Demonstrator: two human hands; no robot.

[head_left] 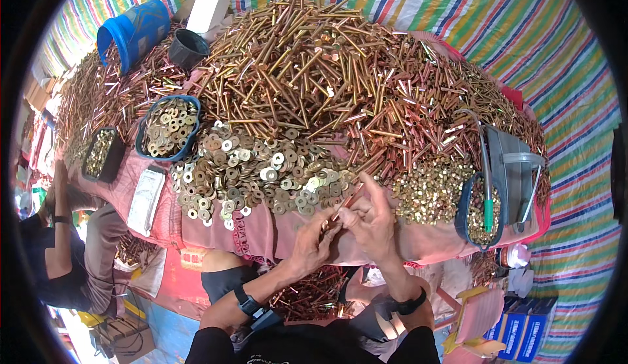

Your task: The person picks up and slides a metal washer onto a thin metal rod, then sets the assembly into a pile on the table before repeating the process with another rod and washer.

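Both my hands meet over the near edge of the cloth-covered table. My left hand point(315, 239) is closed, its fingertips pinching the lower end of a long bolt point(351, 198). Around the same bolt my right hand point(374, 223) is closed too, thumb and fingers at its middle, one finger stretched out. Whether a washer or nut is on the bolt is hidden by the fingers. Just beyond my left hand spreads a heap of flat washers point(261, 167). A pile of small brassy nuts point(435, 190) lies to the right of my right hand.
A big mound of bolts point(294, 69) fills the back. Blue-rimmed washer basket point(139, 143), dark nut tray point(116, 161), blue bucket point(140, 33) and black cup point(188, 50) stand left. At right are a nut-filled tub point(466, 217) and grey container point(513, 161). Another person point(59, 253) sits left.
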